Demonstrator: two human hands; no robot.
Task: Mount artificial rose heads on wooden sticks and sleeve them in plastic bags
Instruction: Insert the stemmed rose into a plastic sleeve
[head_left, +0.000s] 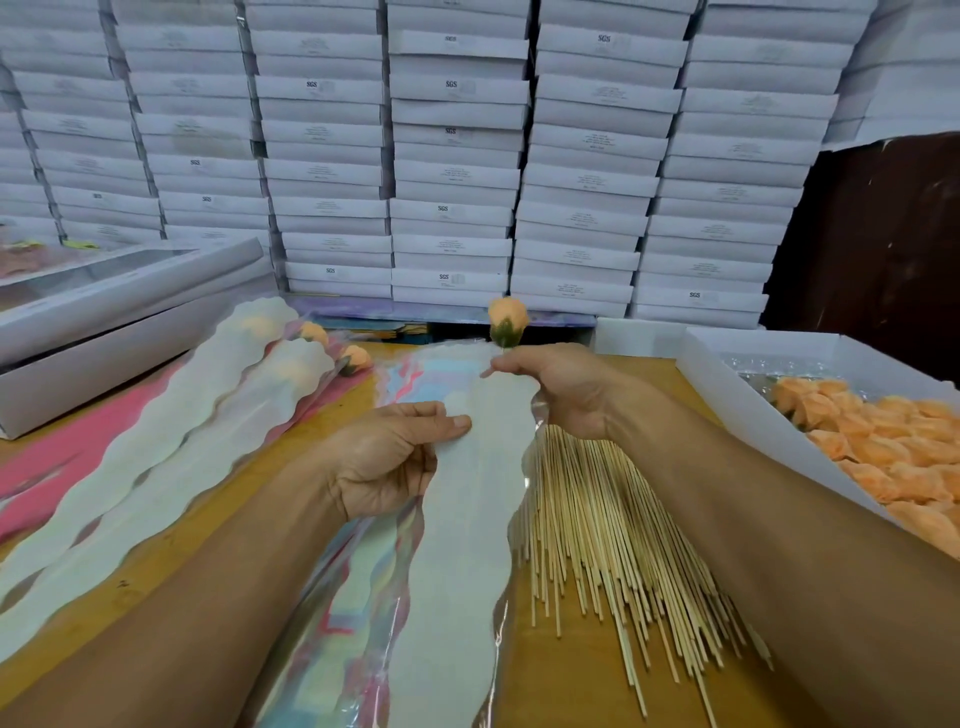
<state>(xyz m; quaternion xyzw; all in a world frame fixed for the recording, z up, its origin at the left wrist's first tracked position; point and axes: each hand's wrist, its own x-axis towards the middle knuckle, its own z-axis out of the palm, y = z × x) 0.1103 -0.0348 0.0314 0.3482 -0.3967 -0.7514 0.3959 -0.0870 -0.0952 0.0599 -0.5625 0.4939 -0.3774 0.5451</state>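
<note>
My right hand (558, 387) pinches the stick just under an orange rose head (508, 321) with a green base, held upright over the far end of the sleeve stack. My left hand (392, 457) pinches the edge of the top plastic sleeve (467, 519), a long white and clear bag with a wavy edge, lying on the wooden table (566, 675). A heap of wooden sticks (613, 530) lies right of the sleeves, under my right wrist. Sleeved roses (171, 431) lie in a row at the left, with orange heads (356, 358) showing at their far ends.
A white tray (753, 415) at the right holds several loose orange rose heads (893, 447). Flat white boxes (104, 312) sit at the left. A wall of stacked white boxes (457, 156) stands behind the table. Pink sheets (52, 467) lie under the sleeved roses.
</note>
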